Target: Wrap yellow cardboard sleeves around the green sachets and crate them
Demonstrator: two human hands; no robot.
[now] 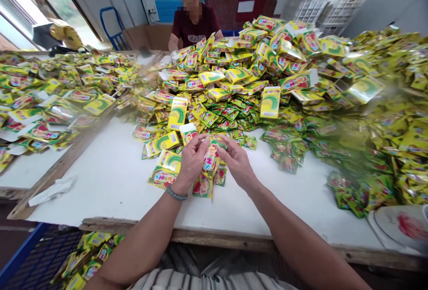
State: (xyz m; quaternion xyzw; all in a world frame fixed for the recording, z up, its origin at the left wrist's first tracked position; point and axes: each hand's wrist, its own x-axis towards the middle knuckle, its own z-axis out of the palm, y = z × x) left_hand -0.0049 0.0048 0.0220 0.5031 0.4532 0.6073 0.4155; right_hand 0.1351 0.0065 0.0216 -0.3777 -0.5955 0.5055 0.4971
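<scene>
Yellow foil sachet [211,160]: up between the two hands, on edge, partly hidden by them, and pinched from both sides!
Left hand [192,160]: curled in, gripping the sachet from the left, with a beaded bracelet [176,193] on the wrist.
Right hand [236,160]: closing on that same sachet from the right.
Just under the hands: a small spill of sachets [167,169] on the white tabletop [110,183].
Straight ahead: a great yellow-and-green heap of sachets [234,80] spreading off to both sides.
Far side of the heap: a co-worker in a dark maroon T-shirt [194,26], arms reaching toward the pile.
Left of the hands: a crumpled white cloth [51,190] by the wooden table edge [33,183].
Below and left of the hands: a blue crate [36,254] beneath the table, with more sachets [88,258] beside it.
Beyond the heap, right: stacked white plastic crates [317,0].
</scene>
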